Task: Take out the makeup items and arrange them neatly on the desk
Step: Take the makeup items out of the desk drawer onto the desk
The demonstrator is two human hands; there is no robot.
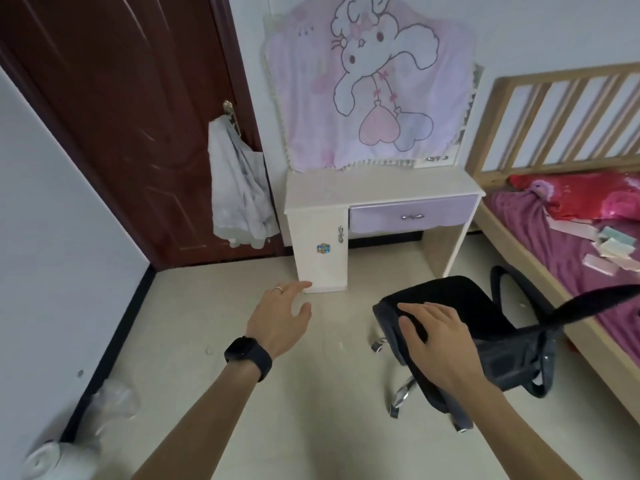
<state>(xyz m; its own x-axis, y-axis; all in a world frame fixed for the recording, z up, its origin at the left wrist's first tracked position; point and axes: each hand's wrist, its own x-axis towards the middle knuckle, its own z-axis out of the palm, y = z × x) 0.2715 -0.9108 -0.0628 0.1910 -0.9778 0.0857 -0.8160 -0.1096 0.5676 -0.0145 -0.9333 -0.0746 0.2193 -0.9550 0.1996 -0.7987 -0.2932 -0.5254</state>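
Observation:
A small white desk (377, 188) stands against the far wall, with a shut lilac drawer (412, 213) and a shut white cabinet door (320, 251) on its left. Its top is bare and no makeup items show. My left hand (280, 317), with a ring and a black watch, hovers open over the floor short of the cabinet. My right hand (436, 337) rests with flat fingers on the seat of a black swivel chair (467, 320) in front of the desk.
A pink cartoon cloth (367, 81) hangs over the desk's back. A dark red door (121, 116) with a grey garment (239, 188) on its handle is at left. A wooden bed (554, 216) with purple bedding and scattered packets lies at right. Plastic wrap lies at lower left.

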